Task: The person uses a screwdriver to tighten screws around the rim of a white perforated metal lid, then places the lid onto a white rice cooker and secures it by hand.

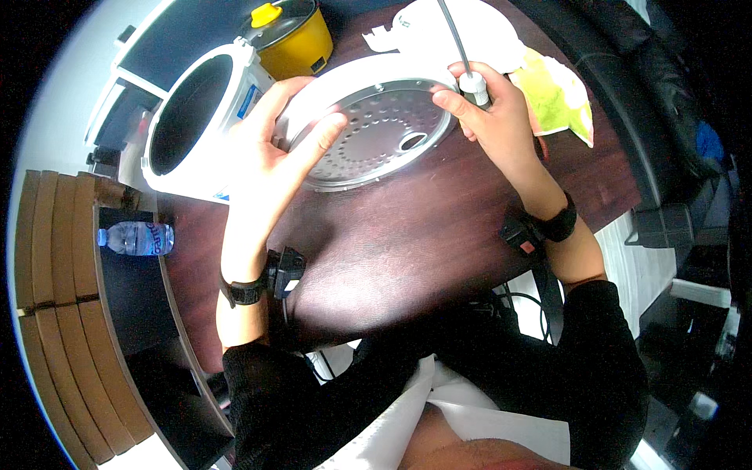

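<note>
My left hand [294,153] grips the left edge of a round white appliance lid [384,129], thumb in front and fingers behind the rim. The lid stands tilted, its dimpled metal inner plate facing me, with an oval hole low on the right. At its right edge my right hand [493,110] is closed around what looks like a screwdriver [457,39]. The tool's long thin shaft points up and away from a pale collar; most of the handle is hidden in my palm. Left of the lid, a white cooker body [244,86] lies tipped, its dark round opening showing.
Behind stand a yellow pot [301,47] with a dark lid and a white rounded cover [470,31]. A green-and-white packet [558,98] lies at the table's right. Further left are a water bottle [139,238] and brown boxes [66,313]. Black padded seating [611,70] borders the right.
</note>
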